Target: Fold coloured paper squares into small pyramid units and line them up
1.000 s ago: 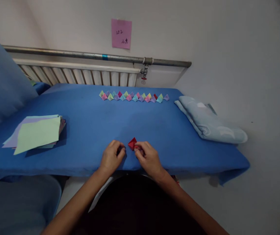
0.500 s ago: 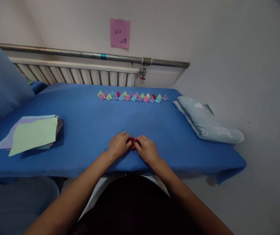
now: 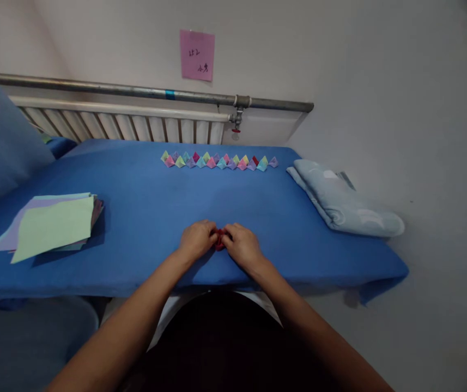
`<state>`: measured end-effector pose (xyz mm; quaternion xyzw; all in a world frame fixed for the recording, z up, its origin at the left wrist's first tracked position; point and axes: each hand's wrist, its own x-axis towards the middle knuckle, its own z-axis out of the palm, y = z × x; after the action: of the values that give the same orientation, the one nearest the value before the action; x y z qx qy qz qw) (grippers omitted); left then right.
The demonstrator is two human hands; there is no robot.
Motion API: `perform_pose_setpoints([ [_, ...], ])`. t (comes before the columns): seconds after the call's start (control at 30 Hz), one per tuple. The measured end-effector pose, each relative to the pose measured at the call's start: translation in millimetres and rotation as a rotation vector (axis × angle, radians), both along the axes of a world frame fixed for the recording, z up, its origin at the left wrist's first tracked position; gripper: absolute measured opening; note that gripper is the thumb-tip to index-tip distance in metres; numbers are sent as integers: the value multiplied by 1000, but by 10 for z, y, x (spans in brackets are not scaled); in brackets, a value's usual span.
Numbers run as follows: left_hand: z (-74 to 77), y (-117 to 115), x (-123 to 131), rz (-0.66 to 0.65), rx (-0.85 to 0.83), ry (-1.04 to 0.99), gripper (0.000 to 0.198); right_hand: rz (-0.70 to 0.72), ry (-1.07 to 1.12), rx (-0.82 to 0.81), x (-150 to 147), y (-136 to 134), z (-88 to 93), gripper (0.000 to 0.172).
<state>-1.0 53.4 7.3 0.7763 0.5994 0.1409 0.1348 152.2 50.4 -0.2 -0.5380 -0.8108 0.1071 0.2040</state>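
Note:
A small piece of folded red paper sits between my hands near the front of the blue-covered table. My left hand pinches its left side, and my right hand grips its right side. The fingertips hide much of the paper, so its exact shape is hard to make out. Farther back, several small folded paper pieces in pink, green, purple, blue, yellow and red stand in a zigzag double row.
On the left lies a stack of coloured paper sheets, pale green on top. A folded light-blue blanket rests at the right end. Behind the table run a radiator and a metal pipe. A pink note hangs on the wall.
The red paper looks spread a little wider between my fingers, with more of its folds showing. Both hands keep hold of it. The whole view has shifted slightly.

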Motion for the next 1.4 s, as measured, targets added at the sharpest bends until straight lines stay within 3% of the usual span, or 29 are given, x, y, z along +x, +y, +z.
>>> perform_pose_setpoints([
  [0.33, -12, 7, 35, 19, -34, -20, 14, -4, 26, -34, -54, -10, 9, 15],
  [0.57, -50, 21, 25, 31, -2, -99, 10, -11, 156, -23, 42, 10, -14, 9],
  [0.7, -78, -35, -45, 23, 1, -199, 11, -37, 347, -37, 154, -128, -64, 9],
  [0.87, -79, -255, -119, 0, 30, -308, 18, 38, 505, -89, 156, -365, -59, 11],
  [1.03, -87, -379, -99, -92, 32, -363, 15, 78, 400, -131, 99, -396, -21, 14],
  [1.2, -88, -317, -102, -93, 2, -280, 3, 76, 280, -130, 63, -342, 33, 13],
  [1.4, -85, -244, -111, -135, -72, -255, 7, 55, 143, -171, 26, -276, 94, 8],
])
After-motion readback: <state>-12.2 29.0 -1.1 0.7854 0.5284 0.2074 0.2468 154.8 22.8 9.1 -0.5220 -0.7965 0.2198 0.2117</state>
